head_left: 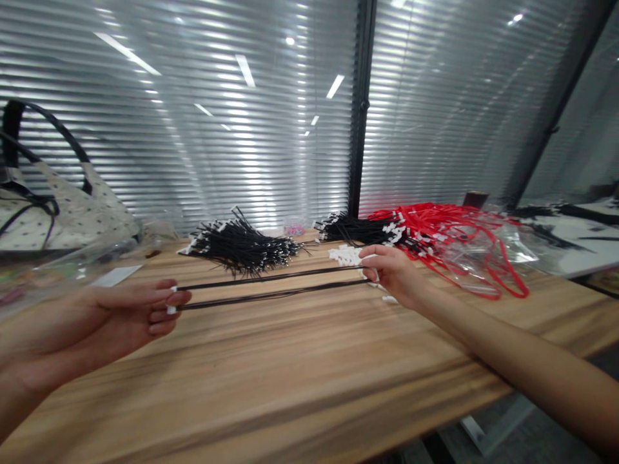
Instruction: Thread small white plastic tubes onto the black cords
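Stretched between my two hands is a doubled black cord [271, 278] with white end pieces, held above the wooden table. The fingers of my left hand [130, 312] are closed on a white end piece [171, 301] at the cord's left end. At the other end, the fingers of my right hand [391, 274] pinch the cord; what is between those fingertips is partly hidden. Small white pieces [344, 255] lie in a pile just behind my right hand, with a single white piece [389, 299] below it.
Bundles of black cords with white ends [242, 245] lie at the back of the table [271, 386]. To the right are red straps [435, 219] and clear plastic bags [469, 264]. A dotted bag [91, 206] stands at the left, near blinds [271, 129].
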Available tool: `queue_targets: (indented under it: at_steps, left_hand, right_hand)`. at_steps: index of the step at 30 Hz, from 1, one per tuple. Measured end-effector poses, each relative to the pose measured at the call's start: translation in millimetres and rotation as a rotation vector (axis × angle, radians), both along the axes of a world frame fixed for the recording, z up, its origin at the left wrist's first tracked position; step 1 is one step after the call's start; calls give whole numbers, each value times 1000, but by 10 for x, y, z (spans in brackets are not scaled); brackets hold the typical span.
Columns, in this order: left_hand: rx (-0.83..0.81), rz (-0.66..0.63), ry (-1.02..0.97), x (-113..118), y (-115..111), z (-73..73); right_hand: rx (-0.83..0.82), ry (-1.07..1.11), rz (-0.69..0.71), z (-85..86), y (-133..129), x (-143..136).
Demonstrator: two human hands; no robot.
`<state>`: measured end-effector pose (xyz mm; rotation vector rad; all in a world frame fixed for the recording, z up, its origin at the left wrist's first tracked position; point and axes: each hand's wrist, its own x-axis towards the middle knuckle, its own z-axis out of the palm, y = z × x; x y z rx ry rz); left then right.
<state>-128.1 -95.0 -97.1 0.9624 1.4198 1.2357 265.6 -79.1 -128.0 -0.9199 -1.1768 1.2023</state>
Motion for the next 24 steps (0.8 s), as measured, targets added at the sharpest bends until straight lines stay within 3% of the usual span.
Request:
queue_targets:
  at_steps: [3,11,15,19,24]
  left_hand:
    - [-106,-26,-135,21,-22,27]
    - [-96,-1,-180,185,-132,135]
    - [-35,-83,-232,246,-194,151]
    - [-2,-187,-309,237,-206,93]
    - [-3,-209,-286,204,-113,-53]
  right_hand:
    - [8,-10,5,-18,17,22]
    - [-39,36,-16,37,-4,36]
    - [-35,-41,15,20,-68,69]
    - [-73,-77,46,-34,-100,87]
    - [-90,-98,56,-79,-76,94]
